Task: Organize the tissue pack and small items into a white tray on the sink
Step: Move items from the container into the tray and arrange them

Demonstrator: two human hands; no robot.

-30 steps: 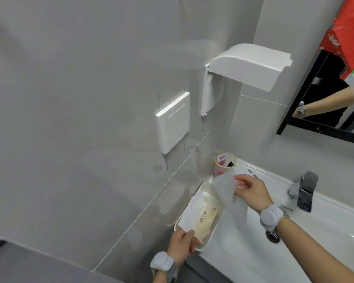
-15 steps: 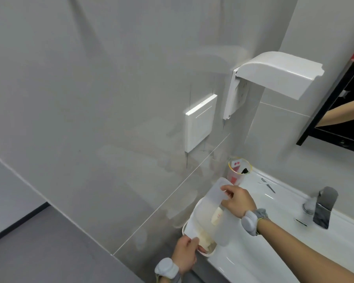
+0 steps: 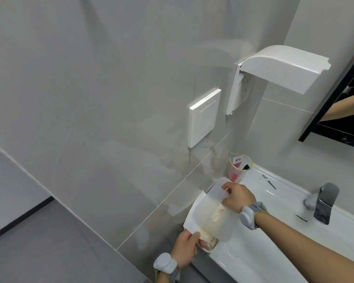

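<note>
A white oval tray (image 3: 210, 250) sits on the sink's left corner against the wall. A tissue pack (image 3: 192, 218), white and cream, lies in it. My left hand (image 3: 185, 251) grips the near end of the pack at the tray's near rim, thumb on top. My right hand (image 3: 238, 198) pinches the far edge of a translucent plastic lid (image 3: 211, 209), held flat over the tray. The pack shows through the lid. The tray's far part is hidden under the lid.
A clear cup (image 3: 238, 168) with a red-and-white packet stands in the corner behind the tray. A small metal tool (image 3: 269, 181) lies on the sink ledge. The faucet (image 3: 323, 203) is at the right, the white basin (image 3: 253, 254) below. A wall switch (image 3: 203, 117) and covered socket (image 3: 280, 66) hang above.
My right hand has brought the translucent lid down from upright at the tray's far end to flat over the tray. The left hand stays at the near end.
</note>
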